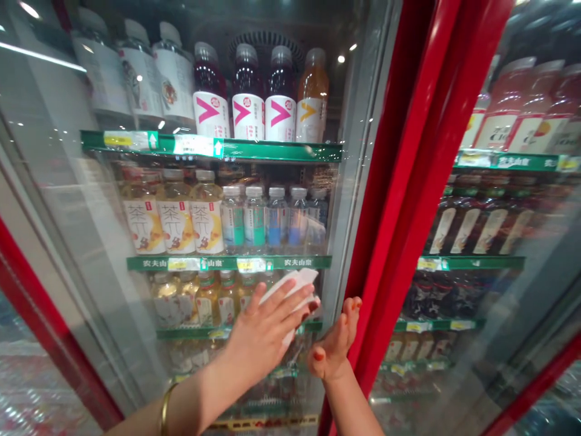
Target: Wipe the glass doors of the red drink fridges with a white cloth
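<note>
Fingers of the left hand [258, 342] are spread over a folded white wipe [301, 281] on the fridge's glass door [97, 242]; I cannot tell if they grip it. My right hand [333, 351] curls loosely, empty, beside the red door frame [399, 181].

The head-worn camera is looking forward and down from the person's own viewpoint, facing a glass cooler door [91, 181] and its red door frame [408, 151] from very near. It is taking in shelves of bottled drinks [227, 145] across the upper and middle frame, while the left hand [263, 339] and right hand [333, 351] are entering from the bottom edge.
</note>
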The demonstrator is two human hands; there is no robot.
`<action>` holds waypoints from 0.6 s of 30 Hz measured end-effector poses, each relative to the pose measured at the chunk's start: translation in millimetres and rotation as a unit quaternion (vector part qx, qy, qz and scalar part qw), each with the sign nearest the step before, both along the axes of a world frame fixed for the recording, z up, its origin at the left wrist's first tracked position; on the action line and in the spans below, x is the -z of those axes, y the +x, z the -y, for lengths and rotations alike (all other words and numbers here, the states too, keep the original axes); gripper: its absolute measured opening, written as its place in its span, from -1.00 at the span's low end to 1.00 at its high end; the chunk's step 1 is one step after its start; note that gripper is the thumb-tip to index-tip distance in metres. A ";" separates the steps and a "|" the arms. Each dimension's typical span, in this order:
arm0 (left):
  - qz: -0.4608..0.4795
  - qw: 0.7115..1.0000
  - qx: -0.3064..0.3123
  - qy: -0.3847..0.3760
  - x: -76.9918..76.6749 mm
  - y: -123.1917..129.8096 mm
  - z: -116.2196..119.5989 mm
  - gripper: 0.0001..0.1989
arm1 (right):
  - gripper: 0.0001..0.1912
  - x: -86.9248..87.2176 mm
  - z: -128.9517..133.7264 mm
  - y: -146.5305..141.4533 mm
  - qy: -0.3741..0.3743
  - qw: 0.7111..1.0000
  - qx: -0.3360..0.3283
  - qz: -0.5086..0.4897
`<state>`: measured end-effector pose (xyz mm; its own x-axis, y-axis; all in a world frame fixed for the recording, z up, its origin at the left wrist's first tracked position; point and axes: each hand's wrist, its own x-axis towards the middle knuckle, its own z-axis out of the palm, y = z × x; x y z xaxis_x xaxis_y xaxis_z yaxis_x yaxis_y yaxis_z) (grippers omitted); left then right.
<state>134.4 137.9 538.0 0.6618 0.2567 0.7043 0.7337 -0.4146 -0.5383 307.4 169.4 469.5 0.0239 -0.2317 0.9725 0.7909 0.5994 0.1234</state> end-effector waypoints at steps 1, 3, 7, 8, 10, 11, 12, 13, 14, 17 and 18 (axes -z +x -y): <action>0.036 0.999 -0.009 0.005 -8.7 -1.9 -0.2 -0.33 | -0.28 2.0 -1.0 -0.1 0.001 1.000 -0.001 0.000; 0.089 0.996 -0.014 0.022 -27.8 7.8 -3.3 -0.27 | -0.29 6.0 -2.9 0.9 0.004 1.000 0.000 -0.002; 0.068 0.997 0.002 0.025 -19.3 41.5 -7.4 -0.15 | -0.28 12.3 -5.0 6.1 0.000 1.000 -0.004 -0.011; 0.059 0.998 0.003 0.017 -4.8 40.3 -5.9 -0.13 | -0.28 13.2 -5.4 7.3 -0.001 1.000 -0.007 -0.012; 0.082 0.997 -0.012 -0.005 29.0 16.9 -0.2 -0.08 | -0.28 14.0 -6.4 8.6 -0.005 1.000 -0.015 -0.016; 0.114 0.993 -0.034 -0.015 43.4 -4.4 2.8 -0.04 | -0.28 13.9 -6.8 8.6 -0.007 1.000 -0.019 -0.017; 0.160 0.985 -0.064 -0.020 53.1 -30.0 5.0 0.00 | -0.29 13.6 -7.1 8.3 -0.010 1.000 -0.021 -0.019; 0.216 0.971 -0.098 -0.018 56.7 -57.3 5.8 0.05 | -0.30 13.0 -7.3 7.7 -0.012 1.000 -0.022 -0.019; 0.276 0.952 -0.132 -0.012 53.6 -83.3 4.9 0.08 | -0.31 12.0 -7.4 6.9 -0.013 0.999 -0.022 -0.019; 0.422 0.888 -0.180 0.030 16.5 -127.8 -5.5 0.07 | -0.35 7.0 -7.1 4.5 0.000 1.000 -0.012 -0.024; 0.443 0.878 -0.176 0.038 3.0 -127.2 -9.3 0.08 | -0.36 4.8 -7.1 3.9 0.008 1.000 -0.008 -0.028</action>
